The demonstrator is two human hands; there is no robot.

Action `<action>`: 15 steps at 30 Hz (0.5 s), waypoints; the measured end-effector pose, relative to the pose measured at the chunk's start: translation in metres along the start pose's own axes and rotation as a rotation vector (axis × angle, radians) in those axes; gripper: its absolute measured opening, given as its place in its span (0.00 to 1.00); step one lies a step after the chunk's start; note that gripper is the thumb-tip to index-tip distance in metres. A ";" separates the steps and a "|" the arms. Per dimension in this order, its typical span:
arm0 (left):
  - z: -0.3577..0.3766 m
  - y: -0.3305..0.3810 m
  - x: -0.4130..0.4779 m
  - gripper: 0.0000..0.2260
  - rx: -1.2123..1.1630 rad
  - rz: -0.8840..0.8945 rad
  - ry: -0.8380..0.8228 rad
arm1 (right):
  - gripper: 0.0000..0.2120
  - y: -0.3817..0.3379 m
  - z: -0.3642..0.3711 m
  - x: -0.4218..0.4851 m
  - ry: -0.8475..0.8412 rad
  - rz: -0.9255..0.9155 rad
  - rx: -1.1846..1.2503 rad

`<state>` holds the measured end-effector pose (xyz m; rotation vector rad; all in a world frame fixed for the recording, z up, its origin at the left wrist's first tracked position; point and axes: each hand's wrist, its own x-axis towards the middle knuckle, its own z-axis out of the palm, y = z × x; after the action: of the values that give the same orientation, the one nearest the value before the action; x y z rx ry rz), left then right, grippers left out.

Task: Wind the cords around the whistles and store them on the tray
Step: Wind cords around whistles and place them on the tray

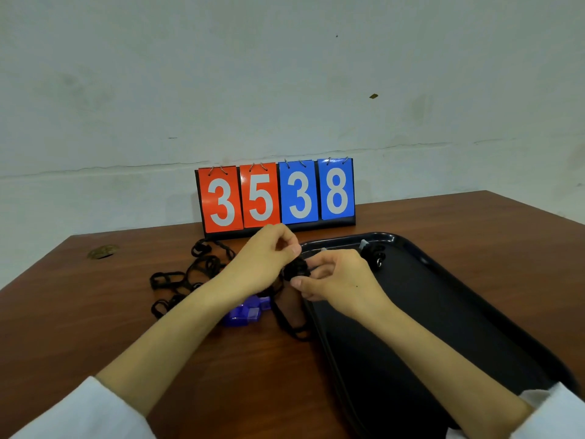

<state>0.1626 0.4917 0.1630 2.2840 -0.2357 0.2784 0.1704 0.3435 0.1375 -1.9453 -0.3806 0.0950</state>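
Black tray seemingly holds one wound whistle; left hand, right hand pinch another whistle.

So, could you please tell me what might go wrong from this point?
The trailing cord lies beside the blue whistles; winding may drag them. The loose cords lie piled together, so they could snag. The turns on the held whistle might unravel if released untucked.

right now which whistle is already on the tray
The pale cord-wrapped whistle at the black tray's far end; the blue plastic whistles lie on the wooden table.
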 end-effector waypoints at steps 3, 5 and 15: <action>0.002 -0.003 -0.001 0.03 -0.010 -0.007 -0.014 | 0.07 -0.003 -0.003 0.000 -0.070 0.036 -0.010; 0.010 -0.002 -0.002 0.03 0.029 0.054 -0.007 | 0.07 -0.003 -0.006 0.001 -0.122 0.060 0.000; 0.033 0.020 0.010 0.04 -0.142 0.132 0.072 | 0.11 -0.003 -0.047 0.011 -0.336 0.120 -0.131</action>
<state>0.1708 0.4532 0.1580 2.1174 -0.3589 0.3989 0.1919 0.3065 0.1605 -2.0836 -0.4998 0.4903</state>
